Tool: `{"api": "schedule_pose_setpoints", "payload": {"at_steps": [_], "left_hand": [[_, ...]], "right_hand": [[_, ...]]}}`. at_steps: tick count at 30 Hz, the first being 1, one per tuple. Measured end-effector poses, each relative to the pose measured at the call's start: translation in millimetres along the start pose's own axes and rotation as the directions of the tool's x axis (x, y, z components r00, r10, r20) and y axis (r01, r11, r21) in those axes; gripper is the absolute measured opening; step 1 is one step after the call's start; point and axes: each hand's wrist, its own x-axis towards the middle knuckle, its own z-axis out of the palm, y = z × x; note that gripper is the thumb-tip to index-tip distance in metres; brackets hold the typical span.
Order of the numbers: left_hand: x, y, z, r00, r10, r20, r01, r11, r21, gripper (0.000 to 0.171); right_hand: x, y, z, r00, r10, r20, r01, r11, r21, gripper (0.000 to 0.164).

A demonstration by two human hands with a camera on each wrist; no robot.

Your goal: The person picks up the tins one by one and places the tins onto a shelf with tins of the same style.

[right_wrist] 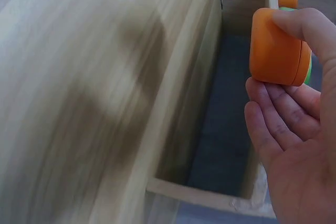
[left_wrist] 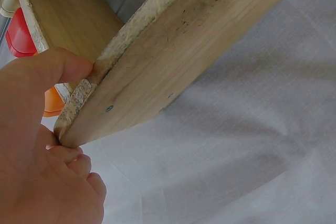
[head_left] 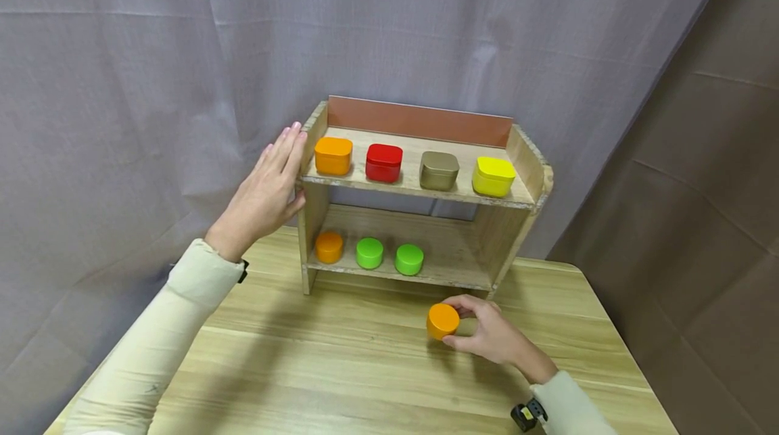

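Observation:
A two-tier wooden shelf [head_left: 420, 279] stands on the table. My left hand [head_left: 264, 181] holds its left side; in the left wrist view the thumb presses the front edge of the side panel [left_wrist: 157, 61]. Over the table before the shelf's lower right, my right hand [head_left: 489, 333] pinches a round orange container [head_left: 443, 321] between thumb and fingers. A lid seam shows on this orange container [right_wrist: 275, 48] in the right wrist view. The lower tier bears another round orange container [head_left: 328, 247] and two round green ones, the left green container [head_left: 369, 254] and the right green container [head_left: 409, 259].
The upper tier carries a row of squarish containers: orange [head_left: 333, 155], red [head_left: 384, 163], olive-brown [head_left: 439, 170] and yellow [head_left: 493, 176]. A brown panel [head_left: 420, 122] lines the shelf's back. Grey curtains [head_left: 152, 83] hang behind the wooden table [head_left: 316, 367].

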Motion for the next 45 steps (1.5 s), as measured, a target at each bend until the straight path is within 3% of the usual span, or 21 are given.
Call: {"api": "schedule_pose_setpoints", "payload": {"at_steps": [19, 27, 45], "left_hand": [[-0.1, 0.1, -0.9, 1.000, -0.004, 0.009, 0.003, 1.000, 0.002, 0.097], [-0.2, 0.4, -0.7, 1.000, -0.005, 0.017, 0.005, 1.000, -0.001, 0.097], [-0.2, 1.0, -0.9, 1.000, 0.001, 0.005, -0.001, 1.000, 0.000, 0.097]], "right_hand": [[6, 1, -39, 0.993, -0.006, -0.117, -0.008, 0.992, -0.123, 0.056], [16, 1, -48, 0.986, 0.027, -0.165, -0.058, 0.981, -0.184, 0.058], [40, 5, -49, 0.971, 0.142, -0.190, -0.166, 0.979, -0.114, 0.062]]}}
